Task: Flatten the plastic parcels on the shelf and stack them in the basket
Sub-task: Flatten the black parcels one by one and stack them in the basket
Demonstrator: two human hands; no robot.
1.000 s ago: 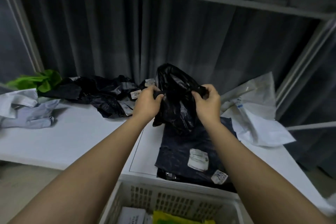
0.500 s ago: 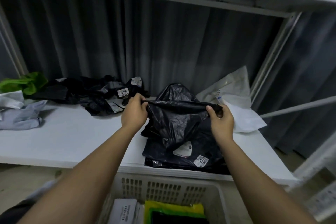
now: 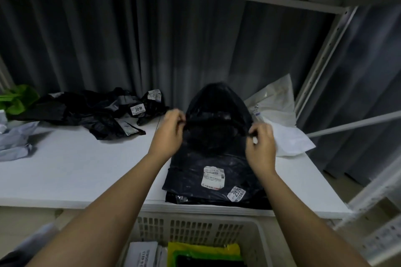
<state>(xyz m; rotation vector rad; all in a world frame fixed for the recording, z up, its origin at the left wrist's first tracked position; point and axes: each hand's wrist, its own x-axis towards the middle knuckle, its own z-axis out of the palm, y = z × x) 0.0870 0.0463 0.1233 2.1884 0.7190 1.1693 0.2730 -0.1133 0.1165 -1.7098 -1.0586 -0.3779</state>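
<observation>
A crumpled black plastic parcel (image 3: 217, 119) is stretched between my two hands just above the white shelf (image 3: 76, 171). My left hand (image 3: 169, 132) pinches its left edge and my right hand (image 3: 260, 145) pinches its right edge. Under it lies a pile of flattened black parcels (image 3: 208, 186) with white labels, near the shelf's front edge. A white slatted basket (image 3: 195, 230) stands below the shelf in front of me, holding a white box, a yellow-green bag and a dark one.
A heap of crumpled black parcels (image 3: 104, 112) lies at the back left of the shelf. Green plastic (image 3: 17, 99) and grey-white bags (image 3: 15, 141) sit at the far left. White parcels (image 3: 280, 119) lie at the right by the shelf post (image 3: 321, 58). A grey curtain hangs behind.
The black parcel has come down from chest height towards the pile, and my hands have drawn apart, stretching it wider. The view has tilted down, showing more of the basket.
</observation>
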